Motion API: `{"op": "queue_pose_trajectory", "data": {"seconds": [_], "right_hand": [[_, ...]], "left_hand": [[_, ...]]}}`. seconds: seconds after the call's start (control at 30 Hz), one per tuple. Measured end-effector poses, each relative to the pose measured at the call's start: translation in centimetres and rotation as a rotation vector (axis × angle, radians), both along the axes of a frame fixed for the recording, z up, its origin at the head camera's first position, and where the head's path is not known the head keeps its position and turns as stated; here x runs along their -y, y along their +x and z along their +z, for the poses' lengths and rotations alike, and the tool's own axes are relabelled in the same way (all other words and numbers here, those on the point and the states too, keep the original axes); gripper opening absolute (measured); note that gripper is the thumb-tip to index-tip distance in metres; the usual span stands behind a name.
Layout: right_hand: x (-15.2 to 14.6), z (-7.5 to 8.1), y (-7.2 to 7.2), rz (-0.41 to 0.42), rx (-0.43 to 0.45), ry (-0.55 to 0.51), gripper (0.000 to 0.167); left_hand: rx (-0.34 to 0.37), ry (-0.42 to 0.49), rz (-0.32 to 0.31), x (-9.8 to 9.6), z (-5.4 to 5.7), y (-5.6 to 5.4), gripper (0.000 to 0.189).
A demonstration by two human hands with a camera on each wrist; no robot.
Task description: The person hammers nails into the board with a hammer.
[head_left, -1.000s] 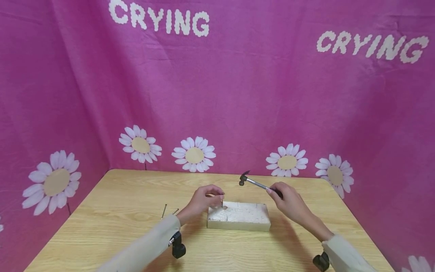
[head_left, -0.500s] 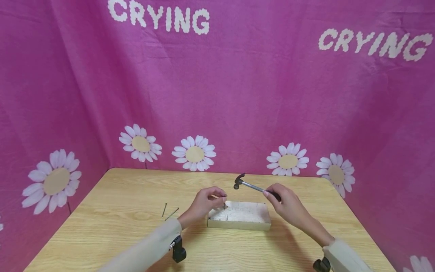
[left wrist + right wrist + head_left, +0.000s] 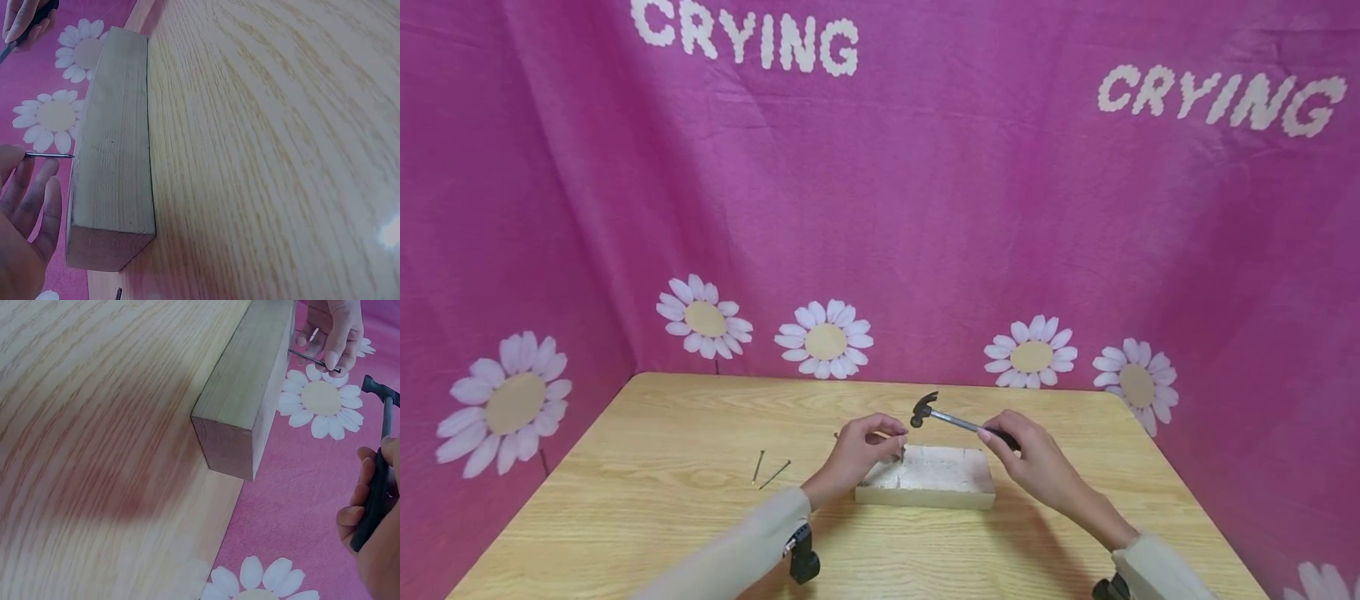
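A pale wooden block (image 3: 936, 472) lies flat on the table in front of me. Over the left part of its top face, my left hand (image 3: 857, 447) pinches a nail (image 3: 51, 155) between thumb and finger. The nail stands roughly upright, its point right at the block's face in both wrist views. My right hand (image 3: 1039, 460) grips a small claw hammer (image 3: 953, 420) by its black handle (image 3: 375, 494). The hammer's dark head (image 3: 922, 409) hangs just above and right of the left fingertips, apart from the nail's head in the right wrist view.
Two loose nails, one nearly straight (image 3: 758, 467) and one slanted (image 3: 775, 474), lie on the wood-grain table (image 3: 685, 425) left of the block. A pink cloth (image 3: 925, 208) with daisies surrounds the table's back and sides. Black wrist cameras (image 3: 803, 560) sit at both sleeves.
The hammer head has moved left and lower, closer to the left fingertips. My left hand, with the nail, has shifted slightly right over the block.
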State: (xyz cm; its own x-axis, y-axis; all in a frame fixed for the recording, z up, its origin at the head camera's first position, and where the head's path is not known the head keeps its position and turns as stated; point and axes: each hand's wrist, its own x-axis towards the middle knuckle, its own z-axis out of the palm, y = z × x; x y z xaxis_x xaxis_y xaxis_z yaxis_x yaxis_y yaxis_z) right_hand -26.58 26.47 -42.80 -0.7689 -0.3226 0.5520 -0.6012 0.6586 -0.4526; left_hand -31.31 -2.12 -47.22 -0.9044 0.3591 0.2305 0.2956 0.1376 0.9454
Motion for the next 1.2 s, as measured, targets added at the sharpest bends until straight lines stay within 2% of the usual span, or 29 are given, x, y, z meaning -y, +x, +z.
{"op": "queue_pose_trajectory", "data": {"seconds": [0.27,0.53,0.67,0.9,1.03,1.2], "right_hand": [[0.4,-0.4,-0.2,-0.006,-0.001,0.012,0.006],[0.8,-0.4,-0.4,-0.009,-0.007,0.014,0.004],[1.1,-0.6,-0.6,-0.002,-0.014,0.009,0.004],[2.2,-0.6,-0.6,-0.005,0.028,0.042,0.006],[2.7,-0.2,-0.8,-0.014,-0.006,0.03,0.005],[3.1,0.3,-1.0,0.014,-0.088,-0.032,0.005]], "left_hand": [[-0.007,0.006,-0.011,0.5,0.0,0.1,0.016],[-0.01,0.018,0.009,2.0,0.4,0.1,0.016],[-0.014,-0.008,0.023,2.6,0.5,0.1,0.016],[-0.033,-0.034,0.03,2.6,0.2,0.1,0.017],[-0.052,-0.042,0.029,2.5,0.1,0.2,0.017],[-0.056,-0.029,0.049,2.4,0.1,0.5,0.015]]}}
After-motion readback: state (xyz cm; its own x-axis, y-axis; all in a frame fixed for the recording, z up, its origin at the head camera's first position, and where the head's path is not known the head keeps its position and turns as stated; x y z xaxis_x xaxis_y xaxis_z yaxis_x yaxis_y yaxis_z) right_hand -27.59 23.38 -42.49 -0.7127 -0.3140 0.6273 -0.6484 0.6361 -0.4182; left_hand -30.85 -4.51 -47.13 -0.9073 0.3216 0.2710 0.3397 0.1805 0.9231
